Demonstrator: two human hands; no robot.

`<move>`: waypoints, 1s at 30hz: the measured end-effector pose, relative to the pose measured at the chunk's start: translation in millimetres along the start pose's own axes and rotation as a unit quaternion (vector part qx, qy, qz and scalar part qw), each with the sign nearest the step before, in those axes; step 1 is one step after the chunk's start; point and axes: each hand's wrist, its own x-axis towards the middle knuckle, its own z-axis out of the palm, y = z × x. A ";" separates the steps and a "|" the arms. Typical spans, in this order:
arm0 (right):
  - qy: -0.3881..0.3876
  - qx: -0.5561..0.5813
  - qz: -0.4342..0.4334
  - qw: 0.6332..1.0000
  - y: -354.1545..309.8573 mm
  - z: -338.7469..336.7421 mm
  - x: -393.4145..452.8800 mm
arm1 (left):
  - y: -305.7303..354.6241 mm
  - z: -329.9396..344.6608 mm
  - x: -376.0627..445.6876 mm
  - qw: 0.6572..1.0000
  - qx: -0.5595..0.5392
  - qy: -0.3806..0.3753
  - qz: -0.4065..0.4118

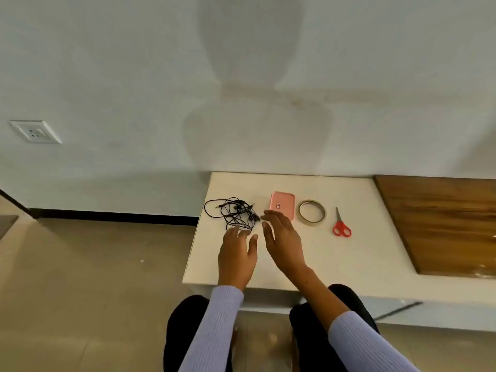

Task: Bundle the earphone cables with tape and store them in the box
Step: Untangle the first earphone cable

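Nothing done yet: both hands, left hand (236, 253) and right hand (281, 237), hover empty and relaxed by the tangled earphone cables (230, 212), with tape (312, 212) and box (281, 208) untouched at three o'clock

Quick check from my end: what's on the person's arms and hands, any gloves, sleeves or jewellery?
Both arms wear pale lilac ribbed knit sleeves. The left sleeve reaches the wrist; the right sleeve is pushed up the forearm. The left hand and right hand are bare: no gloves, rings or watch visible.
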 end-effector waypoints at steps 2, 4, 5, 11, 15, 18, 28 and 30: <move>-0.008 0.012 -0.010 1.000 5.5 11.0 25.1 | -7.3 -0.6 25.8 0.998 -0.058 0.026 -0.007; -0.027 0.015 -0.004 1.000 5.2 17.5 49.8 | -10.6 -9.6 51.2 0.994 -0.094 0.047 -0.020; -0.031 0.019 -0.001 0.999 7.5 24.1 59.6 | -13.0 -10.7 62.3 0.992 -0.108 0.057 -0.023; -0.050 0.049 0.058 0.996 25.9 55.0 77.7 | -42.3 4.9 80.4 0.983 -0.127 0.085 -0.102; -0.078 0.032 0.047 0.995 24.9 65.8 84.0 | -40.3 15.9 96.6 0.985 -0.118 0.088 -0.091; -0.114 0.021 0.040 0.993 27.2 69.4 83.9 | -34.7 20.0 103.4 0.989 -0.099 0.075 -0.081; -0.272 -0.075 0.048 0.958 25.8 86.1 75.9 | -58.1 15.0 105.5 0.984 -0.125 0.065 -0.111; -0.244 -0.061 0.068 0.966 27.4 82.8 79.0 | -60.0 12.2 105.7 0.981 -0.140 0.066 -0.121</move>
